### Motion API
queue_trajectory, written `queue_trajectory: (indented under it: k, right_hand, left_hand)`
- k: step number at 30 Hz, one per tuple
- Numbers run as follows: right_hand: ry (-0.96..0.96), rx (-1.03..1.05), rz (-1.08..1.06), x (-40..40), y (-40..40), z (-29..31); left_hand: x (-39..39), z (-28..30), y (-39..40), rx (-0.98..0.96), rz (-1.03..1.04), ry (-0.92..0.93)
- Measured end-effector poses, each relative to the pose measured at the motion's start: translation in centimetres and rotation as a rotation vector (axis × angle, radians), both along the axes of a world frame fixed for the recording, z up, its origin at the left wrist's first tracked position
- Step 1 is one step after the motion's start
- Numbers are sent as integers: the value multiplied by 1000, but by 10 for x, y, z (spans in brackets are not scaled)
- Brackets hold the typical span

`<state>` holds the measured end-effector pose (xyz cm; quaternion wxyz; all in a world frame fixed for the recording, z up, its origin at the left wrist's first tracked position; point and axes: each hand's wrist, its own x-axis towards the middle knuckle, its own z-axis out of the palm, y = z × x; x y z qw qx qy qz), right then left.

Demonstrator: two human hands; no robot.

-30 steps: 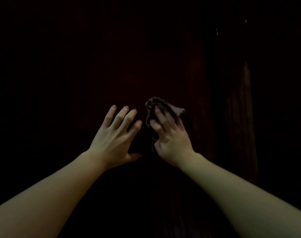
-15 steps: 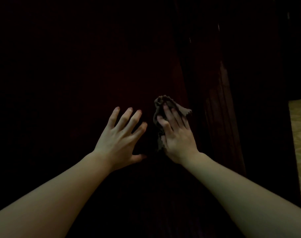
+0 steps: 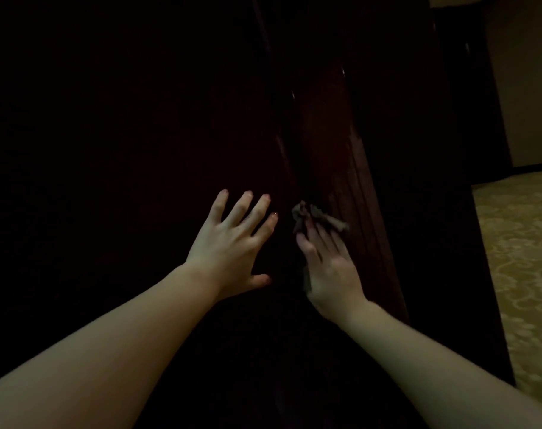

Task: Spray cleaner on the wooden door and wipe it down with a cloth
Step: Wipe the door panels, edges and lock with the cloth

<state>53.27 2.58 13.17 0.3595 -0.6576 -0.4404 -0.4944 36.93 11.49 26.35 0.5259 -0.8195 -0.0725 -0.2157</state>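
Two hands: both are up on the wooden door (image 3: 158, 125), and we see no spray bottle anywhere in view.
Left hand (image 3: 229, 243): fingers spread wide, palm flat against the dark panel, holding nothing; we read it as a brace.
Right hand (image 3: 328, 267): straight fingers press the cloth (image 3: 310, 212) onto the door, just beside the left hand, close to the moulded edge strip.
Cloth: dark and bunched, its frilly edge poking out past the fingertips, a fold hanging below the palm.
Progress: we judge we are in the wiping stage, spraying seemingly done; in this dim light we cannot tell wet patches from dry.
Left to do: likely the edge and the rest of the panel.
Floor: patterned carpet (image 3: 523, 274) at right.
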Motion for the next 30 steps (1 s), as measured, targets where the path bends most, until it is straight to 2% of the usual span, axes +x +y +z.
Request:
queue_trajectory:
  k: [2,4,10,13,17,20,22,25,30]
  right_hand:
    - [45,42,-50,8,-2,36]
    - [53,33,-50,15,-3,48]
    - [191,74,-38,24,-6,-31]
    - [206,101,26,25,-7,-45]
    - [269,199,139,33,-8,13]
    - [268,231,95,50,-14,89]
    - [218,217,17,65,-13,113]
    - [257,252,-39,70,-9,85]
    - [349,182,-26,65,-14,-26]
  left_hand:
    - [16,7,-9,0,-5,3]
    - [31,16,-17,-9,-10,3]
    - [69,25,-35,-46,7,-60]
    - [77,19,-35,-65,-6,-77]
    - [79,18,-26,-81,-51,-91]
    - [81,18,-28,-114,-66,-94]
    - [81,19,-29,-117,-67,-88]
    - [80,19,-30,-87,-69,-94]
    - [84,10,-33,-92,-44,-130]
